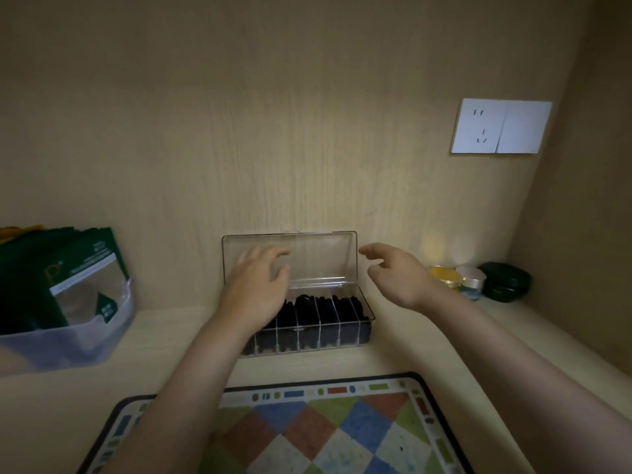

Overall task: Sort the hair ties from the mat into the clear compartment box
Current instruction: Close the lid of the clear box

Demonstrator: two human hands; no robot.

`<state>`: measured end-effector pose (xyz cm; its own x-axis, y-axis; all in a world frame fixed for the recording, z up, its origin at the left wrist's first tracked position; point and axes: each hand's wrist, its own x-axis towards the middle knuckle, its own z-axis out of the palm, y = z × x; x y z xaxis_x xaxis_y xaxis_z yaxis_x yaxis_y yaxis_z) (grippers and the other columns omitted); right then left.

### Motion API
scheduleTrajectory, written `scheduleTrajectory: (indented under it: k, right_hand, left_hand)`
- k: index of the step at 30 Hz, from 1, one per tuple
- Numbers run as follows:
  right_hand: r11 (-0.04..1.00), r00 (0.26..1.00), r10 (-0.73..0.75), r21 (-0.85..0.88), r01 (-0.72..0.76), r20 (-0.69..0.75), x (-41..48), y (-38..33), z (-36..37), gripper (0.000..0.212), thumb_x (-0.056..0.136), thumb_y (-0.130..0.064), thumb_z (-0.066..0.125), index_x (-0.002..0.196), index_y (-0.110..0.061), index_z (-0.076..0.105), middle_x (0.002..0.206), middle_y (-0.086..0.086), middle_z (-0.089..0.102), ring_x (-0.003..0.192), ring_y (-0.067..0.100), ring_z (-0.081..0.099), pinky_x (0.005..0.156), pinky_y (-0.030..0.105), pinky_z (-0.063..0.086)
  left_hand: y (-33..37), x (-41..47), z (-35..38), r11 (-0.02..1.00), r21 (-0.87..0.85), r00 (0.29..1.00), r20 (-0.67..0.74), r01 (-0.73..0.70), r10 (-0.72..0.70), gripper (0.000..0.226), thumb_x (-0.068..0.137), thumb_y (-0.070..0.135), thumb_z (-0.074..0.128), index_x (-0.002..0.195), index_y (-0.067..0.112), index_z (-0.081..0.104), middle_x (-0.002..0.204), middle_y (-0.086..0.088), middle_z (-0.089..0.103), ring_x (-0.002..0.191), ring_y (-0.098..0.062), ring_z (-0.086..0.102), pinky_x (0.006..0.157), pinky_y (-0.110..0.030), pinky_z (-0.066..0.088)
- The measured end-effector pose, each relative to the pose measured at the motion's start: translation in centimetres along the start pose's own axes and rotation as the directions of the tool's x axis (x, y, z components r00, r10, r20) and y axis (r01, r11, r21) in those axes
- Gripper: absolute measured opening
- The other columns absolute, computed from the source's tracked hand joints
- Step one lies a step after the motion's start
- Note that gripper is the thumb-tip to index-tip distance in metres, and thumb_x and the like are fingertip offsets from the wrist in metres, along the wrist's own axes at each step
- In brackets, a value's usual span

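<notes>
- L hand (254, 285) fingers spread, empty, in front of upright clear lid (321, 254); R hand (396, 271) loosely curled, empty, beside lid's R edge.
- Black hair ties (307, 309) fill narrow slots of rectangular clear plastic box (371, 319).
- Checkered mat (325, 432) nearer the person.

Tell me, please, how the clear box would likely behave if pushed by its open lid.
The clear box looks thin plastic, so probably light and stiff. Its lid stands upright; pushing there likely swings it shut.
</notes>
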<state>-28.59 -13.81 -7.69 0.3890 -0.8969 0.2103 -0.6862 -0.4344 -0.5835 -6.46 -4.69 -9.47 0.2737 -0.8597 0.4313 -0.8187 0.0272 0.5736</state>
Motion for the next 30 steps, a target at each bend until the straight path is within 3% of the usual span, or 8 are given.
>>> scheduleTrajectory:
  k: [4,8,11,15,19,24,27,30]
  right_hand:
    - [0.986,0.998,0.048,0.163,-0.039,-0.051,1.5,-1.3,0.8,0.057,0.100,-0.021,0.047,0.154,-0.022,0.029,0.152,0.010,0.044,0.133,0.026,0.049,0.105,0.034,0.042]
    - [0.965,0.996,0.078,0.253,-0.066,-0.039,2.4,-2.2,1.6,0.064,0.100,-0.017,0.045,0.157,-0.022,0.015,0.145,0.013,0.049,0.112,0.028,0.059,0.093,0.036,0.047]
    - [0.965,0.996,0.063,0.259,-0.043,-0.070,2.5,-2.1,2.0,0.067,0.101,-0.015,0.044,0.158,-0.027,0.011,0.138,0.012,0.052,0.101,0.028,0.064,0.088,0.042,0.053]
    - [0.980,0.994,-0.002,0.195,0.023,-0.105,2.1,-1.6,1.7,0.063,0.104,-0.020,0.044,0.159,-0.028,0.014,0.138,0.013,0.054,0.119,0.027,0.058,0.089,0.028,0.042]
    - [0.991,0.986,-0.128,0.016,0.131,-0.108,0.7,-1.0,1.1,0.046,0.105,-0.027,0.046,0.150,-0.026,0.041,0.114,0.005,0.055,0.108,0.022,0.058,0.088,0.023,0.035]
    - [0.957,0.960,-0.271,-0.124,0.261,-0.069,-2.9,0.3,1.3,0.032,0.102,-0.028,0.053,0.131,-0.021,0.061,0.124,-0.002,0.057,0.105,0.011,0.057,0.088,0.020,0.039]
    - [0.943,0.948,-0.311,-0.144,0.299,-0.071,-4.8,1.1,2.3,0.030,0.099,-0.024,0.058,0.129,-0.019,0.062,0.127,-0.005,0.059,0.111,0.012,0.059,0.092,0.019,0.041]
    - [0.950,0.961,-0.270,-0.177,0.256,-0.060,-5.9,1.5,3.4,0.034,0.095,-0.019,0.064,0.129,-0.021,0.062,0.128,-0.008,0.057,0.108,0.007,0.056,0.089,0.014,0.037]
  left_hand:
    - [-2.6,0.8,-2.9,0.975,-0.049,0.950,-0.219,0.218,-0.223,0.041,0.100,0.026,0.046,0.141,0.025,0.045,0.143,-0.007,0.039,0.138,-0.026,0.028,0.113,-0.041,0.028]
    - [-4.7,1.3,-4.1,0.908,-0.192,0.920,-0.050,0.373,-0.389,0.061,0.102,0.031,0.046,0.156,0.017,0.021,0.160,-0.009,0.026,0.146,-0.027,0.027,0.119,-0.043,0.023]
    - [-4.6,0.8,-4.2,0.884,-0.323,0.939,0.058,0.339,-0.339,0.066,0.104,0.037,0.042,0.159,0.018,0.010,0.162,-0.004,0.028,0.146,-0.022,0.031,0.116,-0.035,0.023]
    - [-4.2,0.4,-5.1,0.917,-0.320,0.969,0.014,0.237,-0.246,0.063,0.104,0.037,0.045,0.158,0.024,0.016,0.156,-0.004,0.037,0.141,-0.019,0.038,0.112,-0.032,0.028]
    - [-4.8,-0.7,-6.2,0.981,-0.167,0.995,-0.004,0.096,-0.098,0.055,0.101,0.035,0.051,0.153,0.031,0.032,0.131,0.004,0.050,0.118,-0.010,0.049,0.096,-0.025,0.035]
    - [-6.6,-3.4,-5.9,0.997,-0.047,0.998,-0.003,-0.064,0.064,0.033,0.095,0.023,0.063,0.127,0.030,0.064,0.108,0.003,0.056,0.100,-0.006,0.056,0.094,-0.018,0.043]
    - [-7.4,-4.9,-5.2,0.991,-0.079,0.994,-0.012,-0.109,0.108,0.033,0.091,0.014,0.069,0.121,0.027,0.067,0.104,0.003,0.056,0.098,-0.003,0.056,0.084,0.001,0.038]
    - [-8.0,-6.0,-4.5,0.992,-0.048,0.993,0.019,-0.115,0.116,0.038,0.088,0.005,0.071,0.122,0.020,0.069,0.105,0.005,0.055,0.099,0.002,0.054,0.082,0.005,0.035]
